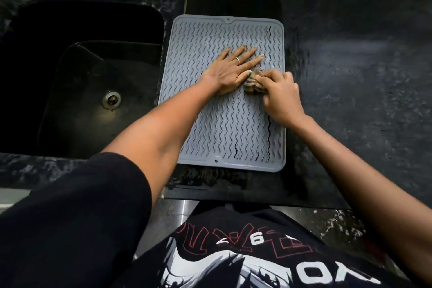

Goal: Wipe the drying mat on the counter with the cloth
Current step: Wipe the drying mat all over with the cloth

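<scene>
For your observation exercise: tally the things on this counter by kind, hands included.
Drying mat: 1
Cloth: 1
Sink: 1
Hands: 2, left hand and right hand
Total: 5

My L hand (230,70) lies flat at frame center, fingers straight & spread. My R hand (279,94) just beside it, fingers curled, gripping; both forearms extended.
</scene>
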{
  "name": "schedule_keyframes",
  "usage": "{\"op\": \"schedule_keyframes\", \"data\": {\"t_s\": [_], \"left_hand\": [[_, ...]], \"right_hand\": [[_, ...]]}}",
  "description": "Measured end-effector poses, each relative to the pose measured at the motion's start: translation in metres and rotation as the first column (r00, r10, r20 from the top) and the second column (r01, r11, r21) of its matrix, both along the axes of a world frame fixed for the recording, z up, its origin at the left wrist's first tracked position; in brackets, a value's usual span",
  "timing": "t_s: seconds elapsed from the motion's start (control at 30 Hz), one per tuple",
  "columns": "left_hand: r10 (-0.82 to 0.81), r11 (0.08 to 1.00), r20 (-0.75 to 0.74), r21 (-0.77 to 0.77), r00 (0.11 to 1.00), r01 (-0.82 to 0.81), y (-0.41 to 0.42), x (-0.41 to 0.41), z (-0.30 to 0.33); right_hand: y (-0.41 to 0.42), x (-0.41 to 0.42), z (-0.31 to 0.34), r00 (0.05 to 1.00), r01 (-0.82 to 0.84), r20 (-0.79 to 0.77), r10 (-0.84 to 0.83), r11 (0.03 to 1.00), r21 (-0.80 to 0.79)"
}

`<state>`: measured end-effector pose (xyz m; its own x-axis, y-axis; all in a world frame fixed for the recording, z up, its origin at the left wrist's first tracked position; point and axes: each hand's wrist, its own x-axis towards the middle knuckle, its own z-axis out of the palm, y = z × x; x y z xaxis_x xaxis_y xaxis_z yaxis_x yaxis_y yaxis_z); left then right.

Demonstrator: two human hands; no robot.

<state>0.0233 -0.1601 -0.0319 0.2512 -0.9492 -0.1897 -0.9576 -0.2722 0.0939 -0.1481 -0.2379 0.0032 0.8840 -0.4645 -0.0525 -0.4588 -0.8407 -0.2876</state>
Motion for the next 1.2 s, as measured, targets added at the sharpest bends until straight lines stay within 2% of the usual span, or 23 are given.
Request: {"op": "schedule_keyframes", "data": {"t_s": [0.07,0.23,0.37,0.43,0.5,0.53,0.6,0.67,0.77,0.87,1.1,1.17,1.2], "left_hand": [[0.012,1.0,-0.01,-0.013,1.0,-0.012,0.0,0.0,-0.002],[0.018,0.999,-0.038,-0.036,0.999,-0.02,0.0,0.001,-0.005],[0.011,0.999,-0.04,-0.044,0.999,-0.013,0.002,0.001,-0.005],[0.021,0.998,-0.028,-0.057,0.999,-0.022,0.003,-0.002,-0.005],[0.132,0.983,-0.041,-0.12,0.99,-0.137,0.006,-0.003,-0.004],[0.219,0.962,-0.07,-0.152,0.973,-0.228,0.009,-0.002,-0.004],[0.339,0.919,-0.143,-0.16,0.93,-0.359,0.013,0.001,-0.003],[0.349,0.923,-0.147,-0.116,0.926,-0.366,0.015,0.003,-0.004],[0.344,0.931,-0.12,-0.082,0.931,-0.355,0.015,0.005,-0.006],[0.352,0.926,-0.119,-0.098,0.929,-0.363,0.014,0.005,-0.008],[0.347,0.926,-0.121,-0.115,0.93,-0.36,0.015,0.006,-0.01],[0.351,0.924,-0.113,-0.12,0.93,-0.363,0.015,0.006,-0.01],[0.351,0.923,-0.11,-0.125,0.93,-0.363,0.015,0.005,-0.01]], "right_hand": [[0.012,-0.013,-0.004,0.999,-0.04,-0.003,0.04,0.999,-0.015],[0.065,-0.093,0.0,0.98,-0.199,0.03,0.197,0.977,0.072],[0.085,-0.122,0.016,0.96,-0.266,-0.024,0.277,0.94,0.214],[0.071,-0.109,0.026,0.986,-0.15,-0.005,0.164,0.911,0.383],[0.052,-0.082,0.039,0.985,0.011,0.141,-0.104,0.841,0.542],[0.041,-0.064,0.044,0.95,0.037,0.244,-0.194,0.847,0.531],[0.02,-0.024,0.044,0.918,0.022,0.356,-0.174,0.92,0.392],[0.004,0.014,0.033,0.962,0.028,0.255,-0.094,0.968,0.251],[0.003,0.039,0.004,1.0,0.005,-0.018,-0.004,0.997,0.076],[0.026,0.017,-0.008,0.997,-0.067,-0.032,0.065,0.996,-0.064],[0.101,-0.103,0.001,0.947,-0.322,0.002,0.323,0.947,-0.012],[0.098,-0.11,0.008,0.928,-0.368,-0.014,0.371,0.924,0.101],[0.091,-0.105,0.013,0.933,-0.35,-0.011,0.361,0.911,0.219]]}}
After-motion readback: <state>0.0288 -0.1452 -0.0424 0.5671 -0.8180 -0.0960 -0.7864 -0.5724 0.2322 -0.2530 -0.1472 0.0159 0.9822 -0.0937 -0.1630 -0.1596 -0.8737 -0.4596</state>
